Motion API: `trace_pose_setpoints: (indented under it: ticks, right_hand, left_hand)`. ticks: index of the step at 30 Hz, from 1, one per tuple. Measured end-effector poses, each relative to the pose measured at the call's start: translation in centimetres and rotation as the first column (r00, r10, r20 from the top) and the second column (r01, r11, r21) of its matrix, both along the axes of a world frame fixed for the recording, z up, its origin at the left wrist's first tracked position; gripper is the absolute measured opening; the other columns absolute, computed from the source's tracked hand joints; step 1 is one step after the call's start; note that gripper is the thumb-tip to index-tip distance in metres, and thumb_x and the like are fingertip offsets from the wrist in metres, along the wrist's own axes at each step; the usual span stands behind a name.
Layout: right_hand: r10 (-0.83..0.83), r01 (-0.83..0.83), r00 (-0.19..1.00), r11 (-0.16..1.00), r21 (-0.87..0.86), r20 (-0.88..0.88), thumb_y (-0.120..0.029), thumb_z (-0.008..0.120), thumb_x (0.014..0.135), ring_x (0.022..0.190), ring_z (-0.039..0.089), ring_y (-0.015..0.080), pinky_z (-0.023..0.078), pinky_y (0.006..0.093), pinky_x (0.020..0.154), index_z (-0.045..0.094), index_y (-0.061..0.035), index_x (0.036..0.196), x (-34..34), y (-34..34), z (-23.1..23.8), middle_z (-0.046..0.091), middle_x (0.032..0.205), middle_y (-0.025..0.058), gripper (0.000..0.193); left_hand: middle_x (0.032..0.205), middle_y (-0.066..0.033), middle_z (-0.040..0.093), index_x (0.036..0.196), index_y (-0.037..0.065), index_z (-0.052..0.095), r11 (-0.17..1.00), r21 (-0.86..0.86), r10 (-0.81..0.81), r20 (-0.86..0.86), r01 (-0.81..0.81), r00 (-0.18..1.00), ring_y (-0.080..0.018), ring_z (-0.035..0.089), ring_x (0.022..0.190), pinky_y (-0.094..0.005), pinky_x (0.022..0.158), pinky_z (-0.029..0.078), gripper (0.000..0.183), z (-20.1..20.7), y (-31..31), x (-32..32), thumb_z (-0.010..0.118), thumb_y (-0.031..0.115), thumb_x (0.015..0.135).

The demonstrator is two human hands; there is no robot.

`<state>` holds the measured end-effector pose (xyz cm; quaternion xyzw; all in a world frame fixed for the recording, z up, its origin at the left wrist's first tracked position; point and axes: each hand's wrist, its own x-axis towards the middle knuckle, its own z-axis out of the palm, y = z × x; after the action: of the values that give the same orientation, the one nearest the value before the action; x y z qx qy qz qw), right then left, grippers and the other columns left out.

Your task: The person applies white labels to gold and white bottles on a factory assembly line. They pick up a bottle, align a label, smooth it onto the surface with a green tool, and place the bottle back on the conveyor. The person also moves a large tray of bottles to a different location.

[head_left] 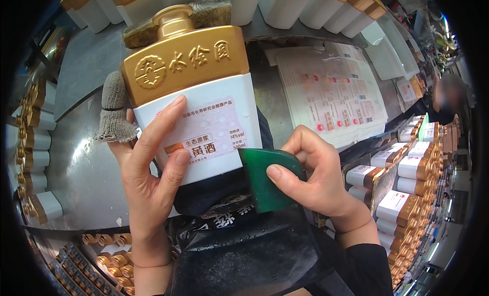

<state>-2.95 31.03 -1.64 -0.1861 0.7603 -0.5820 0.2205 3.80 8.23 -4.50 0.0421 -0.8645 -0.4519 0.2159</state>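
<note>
A flat-sided bottle (219,89) with a white body and an embossed gold shoulder and neck fills the middle of the view, tilted, its neck pointing away from me. A printed label with a pale pink patch lies on its white front. My left hand (145,166) grips the bottle's left side, with the thumb and a finger pressed on the label. Another of its fingers wears a grey knitted finger cover (114,105) tied with a dark band. In my right hand (321,181) a green scraper (267,181) is pinched, its corner at the bottle's lower right edge.
A worn wooden block (214,10) lies behind the bottle's neck on the metal table (91,179). Label sheets (331,92) and a white plastic bin (392,54) are at the right. Rows of gold-and-white bottles (397,202) stand around. A person (448,97) is far right.
</note>
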Motion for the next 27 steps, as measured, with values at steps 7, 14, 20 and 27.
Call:
trace_pose_setpoints:
  ticks: [7,14,20,27]
  right_hand:
    - [-0.004,0.004,1.0,1.0,0.01,-0.025,-0.009,0.068,0.082,0.061,0.058,0.0031,0.042,0.0189,0.051,0.05,-0.0013,0.083,-0.1,-0.1,-0.2,0.063,0.066,0.0046,0.02]
    - [0.004,0.0,0.997,0.999,0.046,-0.08,-0.01,0.069,0.082,0.061,0.057,0.0027,0.042,0.0192,0.052,0.05,-0.0019,0.083,0.1,-0.1,0.0,0.061,0.066,0.0026,0.02]
    - [-0.016,0.027,0.999,0.975,-0.22,0.051,-0.007,0.064,0.085,0.081,0.053,0.0048,0.043,0.0201,0.072,0.051,-0.0028,0.099,-0.7,1.2,1.5,0.055,0.089,0.0014,0.019]
    - [0.098,-0.068,0.981,0.981,0.18,-0.165,-0.037,0.068,0.083,0.055,0.051,0.0117,0.039,0.0281,0.052,0.055,-0.0026,0.068,-5.3,-1.8,1.4,0.051,0.056,0.0041,0.04]
  left_hand:
    - [0.149,-0.0163,0.024,0.123,0.013,0.063,1.0,0.003,0.002,-0.011,-0.002,1.0,-0.0318,0.023,0.138,-0.0393,0.112,0.02,0.042,-0.1,0.0,0.0,0.067,0.015,0.082]
    - [0.149,-0.0165,0.025,0.123,0.013,0.063,1.0,0.017,0.011,0.0,-0.011,1.0,-0.0316,0.024,0.137,-0.0395,0.113,0.018,0.041,0.1,0.1,-0.1,0.066,0.015,0.083]
    - [0.152,-0.015,0.022,0.133,0.007,0.051,0.998,-0.062,0.024,-0.016,-0.025,1.0,-0.0301,0.029,0.136,-0.0405,0.113,0.019,0.049,0.1,0.1,0.4,0.061,0.012,0.085]
    - [0.148,-0.0145,0.028,0.149,0.007,0.014,0.862,0.506,0.012,-0.106,0.044,0.994,-0.0255,0.042,0.127,-0.04,0.106,0.037,0.081,0.6,2.1,-0.9,0.06,0.005,0.082]
